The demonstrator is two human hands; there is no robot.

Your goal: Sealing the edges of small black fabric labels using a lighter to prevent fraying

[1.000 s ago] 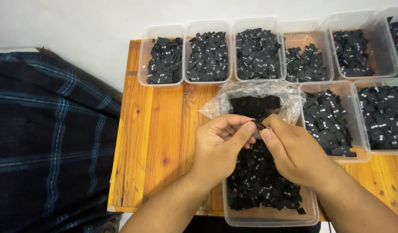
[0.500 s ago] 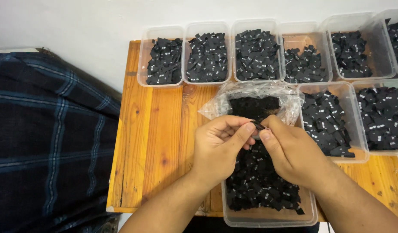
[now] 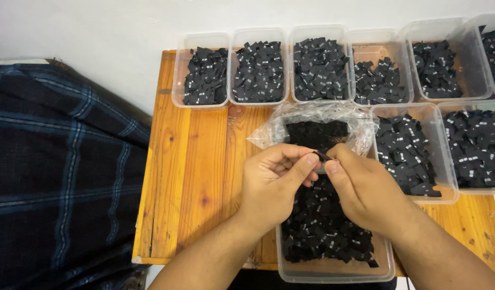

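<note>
Head view: both hands (image 3: 320, 182) pinch 1 small, flat black fabric label (image 3: 321, 156).

free: bare table (image 3: 196, 177) left | blocked: tubs (image 3: 258, 67) behind, right

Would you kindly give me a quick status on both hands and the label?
Left hand and right hand pinch one small black label between fingertips. Held above clear tub of labels. Open plastic bag just behind; nothing blocking.
</note>
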